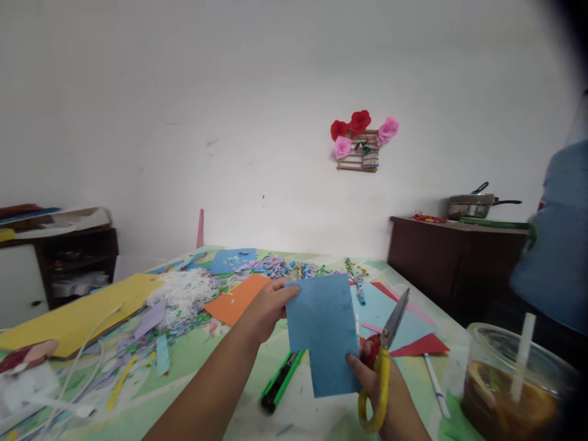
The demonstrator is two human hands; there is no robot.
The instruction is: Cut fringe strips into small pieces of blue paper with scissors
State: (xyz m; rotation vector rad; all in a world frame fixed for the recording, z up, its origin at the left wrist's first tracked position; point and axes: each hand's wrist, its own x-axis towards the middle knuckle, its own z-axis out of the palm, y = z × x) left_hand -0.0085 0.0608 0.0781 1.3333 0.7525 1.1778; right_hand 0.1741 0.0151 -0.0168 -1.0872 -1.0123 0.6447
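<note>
A blue sheet of paper [321, 324] is held up over the table, with a stepped notch at its lower left. My left hand [272, 306] is closed on its upper left corner, thumb on the near face. At the lower right edge, the thumb of my right hand [373, 370] presses on the same sheet. That hand also holds scissors [394, 324] with red and yellow handles, blades pointing up and away from the paper. Below the sheet lies a green and black utility knife [281, 383], partly hidden by it.
White paper shreds [184, 297], an orange sheet [236, 299] and a yellow sheet [92, 306] cover the left side. At right are a pen [436, 386] and a plastic cup of drink [505, 386] with a straw. Another person [555, 245] stands at far right.
</note>
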